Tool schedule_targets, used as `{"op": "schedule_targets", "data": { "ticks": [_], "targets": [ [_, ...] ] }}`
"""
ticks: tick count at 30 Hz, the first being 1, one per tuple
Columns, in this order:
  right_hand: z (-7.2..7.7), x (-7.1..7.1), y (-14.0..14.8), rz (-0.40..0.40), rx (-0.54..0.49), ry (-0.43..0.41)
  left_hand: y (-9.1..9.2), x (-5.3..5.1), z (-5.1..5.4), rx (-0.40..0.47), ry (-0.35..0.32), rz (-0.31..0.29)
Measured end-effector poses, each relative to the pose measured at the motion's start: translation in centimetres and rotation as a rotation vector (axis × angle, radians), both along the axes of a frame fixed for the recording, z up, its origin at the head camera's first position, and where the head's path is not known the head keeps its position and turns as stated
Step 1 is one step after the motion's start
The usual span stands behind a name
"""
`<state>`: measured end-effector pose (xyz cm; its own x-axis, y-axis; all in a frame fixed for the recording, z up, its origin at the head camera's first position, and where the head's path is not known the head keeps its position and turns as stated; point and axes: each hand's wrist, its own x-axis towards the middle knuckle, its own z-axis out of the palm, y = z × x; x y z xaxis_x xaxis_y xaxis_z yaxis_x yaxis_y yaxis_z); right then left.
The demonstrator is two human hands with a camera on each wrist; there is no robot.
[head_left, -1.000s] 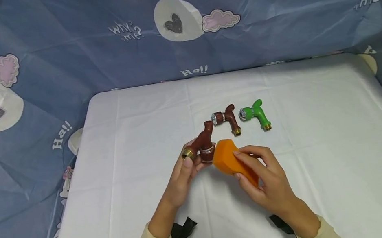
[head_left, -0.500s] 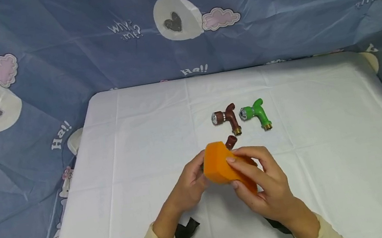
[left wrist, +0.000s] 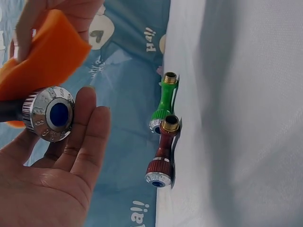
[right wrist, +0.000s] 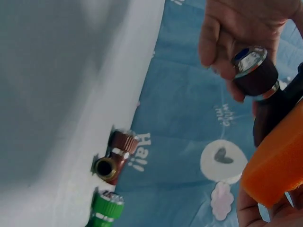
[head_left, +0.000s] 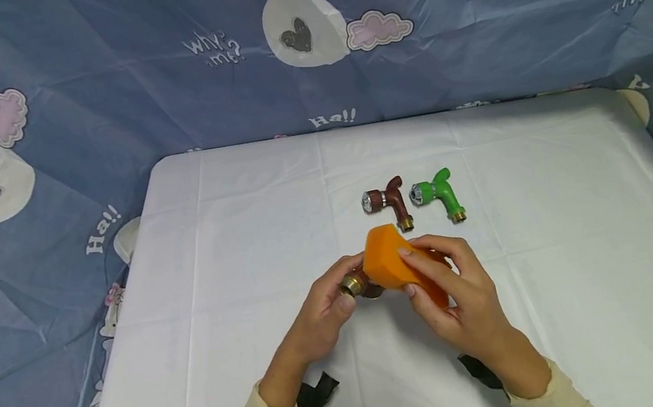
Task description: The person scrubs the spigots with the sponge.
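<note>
A brown tap with a brass threaded end (head_left: 351, 285) is held in my left hand (head_left: 321, 317), partly hidden behind a sponge in the head view. Its chrome-and-blue knob (left wrist: 50, 115) lies against the left fingers in the left wrist view. My right hand (head_left: 468, 305) grips the orange sponge (head_left: 387, 259) between thumb and fingers. In the right wrist view the sponge (right wrist: 277, 158) overlaps the dark body of the tap (right wrist: 274, 113); whether they touch is hard to tell.
Beyond the hands, a second brown tap (head_left: 394, 202) and a green tap (head_left: 441, 195) lie side by side on the white-covered table (head_left: 242, 230). A blue printed cloth (head_left: 153, 60) hangs behind the table's far edge.
Held in the left hand, the tap has turned and come lower, its spout now out of sight in the head view. The sponge swung left over the tap, then back right and up.
</note>
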<state>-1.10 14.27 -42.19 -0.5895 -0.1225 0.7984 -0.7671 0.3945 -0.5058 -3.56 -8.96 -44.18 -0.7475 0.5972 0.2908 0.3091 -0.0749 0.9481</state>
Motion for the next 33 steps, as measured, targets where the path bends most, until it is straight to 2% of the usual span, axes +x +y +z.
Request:
{"op": "schedule_targets", "data": {
  "ticks": [10,18,33],
  "targets": [
    [-0.7,0.2,0.9,-0.034,0.012,-0.009,0.2,0.0,0.3,-0.019,0.004,0.011],
    [-1.1,0.6,1.5,-0.038,0.056,-0.053,0.2,0.1,0.6,0.01,-0.055,0.012],
    [-2.0,1.8,1.2,0.062,0.17,-0.164,-0.3,0.2,1.2,0.113,-0.075,0.127]
  ]
}}
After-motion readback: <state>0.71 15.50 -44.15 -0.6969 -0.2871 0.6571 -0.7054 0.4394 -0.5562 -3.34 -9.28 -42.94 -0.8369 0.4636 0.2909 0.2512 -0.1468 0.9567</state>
